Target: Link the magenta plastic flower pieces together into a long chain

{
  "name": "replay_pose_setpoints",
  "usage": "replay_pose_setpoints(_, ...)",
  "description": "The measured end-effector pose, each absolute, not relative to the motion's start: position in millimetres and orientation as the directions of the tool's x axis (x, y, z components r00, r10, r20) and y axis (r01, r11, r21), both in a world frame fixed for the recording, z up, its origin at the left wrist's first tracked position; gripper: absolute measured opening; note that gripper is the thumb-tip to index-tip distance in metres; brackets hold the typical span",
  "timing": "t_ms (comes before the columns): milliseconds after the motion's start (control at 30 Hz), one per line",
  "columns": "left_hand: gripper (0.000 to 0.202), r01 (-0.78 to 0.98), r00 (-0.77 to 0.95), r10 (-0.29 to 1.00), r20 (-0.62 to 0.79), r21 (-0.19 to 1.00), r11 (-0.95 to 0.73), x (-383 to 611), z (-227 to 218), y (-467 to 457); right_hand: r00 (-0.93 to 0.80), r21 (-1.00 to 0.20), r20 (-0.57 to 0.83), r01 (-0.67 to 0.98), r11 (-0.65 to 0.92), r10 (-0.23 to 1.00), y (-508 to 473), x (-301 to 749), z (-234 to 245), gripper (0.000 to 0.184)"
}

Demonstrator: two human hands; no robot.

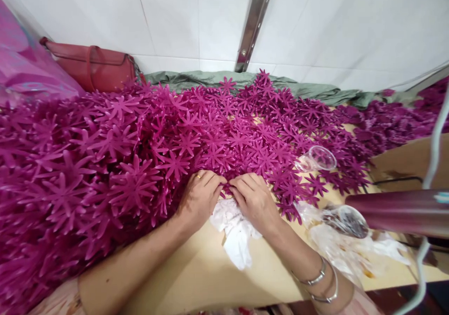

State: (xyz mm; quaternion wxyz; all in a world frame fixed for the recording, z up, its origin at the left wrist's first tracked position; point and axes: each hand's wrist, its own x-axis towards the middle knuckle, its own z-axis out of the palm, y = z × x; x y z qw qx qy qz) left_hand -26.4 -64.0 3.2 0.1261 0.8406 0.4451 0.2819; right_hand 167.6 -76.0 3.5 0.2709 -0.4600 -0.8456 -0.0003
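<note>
A large heap of magenta artificial flower pieces, star-shaped with several narrow petals, covers much of the table. At its front edge my left hand and my right hand meet, thumbs and fingers pinched, fingertips almost touching. Between them shows a bit of a magenta flower piece, mostly hidden by the fingers. Just below my hands lies a crumpled white tissue on the pale tabletop.
On the right are a clear plastic cup, a dark-stained cup, crumpled clear plastic and a maroon cylinder beside a white cable. A red handbag and green cloth lie along the tiled wall.
</note>
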Motion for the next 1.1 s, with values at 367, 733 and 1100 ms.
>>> replay_pose_setpoints(367, 0.041, 0.69, 0.403, 0.799, 0.447, 0.425, -0.585, -29.4, -1.5, -60.6, -0.107, -0.311, 0.511, 0.902, 0.299, 0.853, -75.8, 174.0, 13.0, 0.021)
replay_pose_setpoints(733, 0.035, 0.66, 0.417, 0.807, 0.419, 0.471, -0.585, -28.3, -2.3, -63.7, -0.125, -0.443, 0.444, 0.83, 0.338, 0.887, -70.1, 183.2, 3.1, 0.035)
replay_pose_setpoints(1100, 0.029, 0.564, 0.361, 0.793, 0.49, 0.562, -0.605, -27.4, 1.0, -63.6, 0.326, -0.604, 0.682, 0.755, 0.254, 0.655, -70.6, 188.4, 23.5, 0.025)
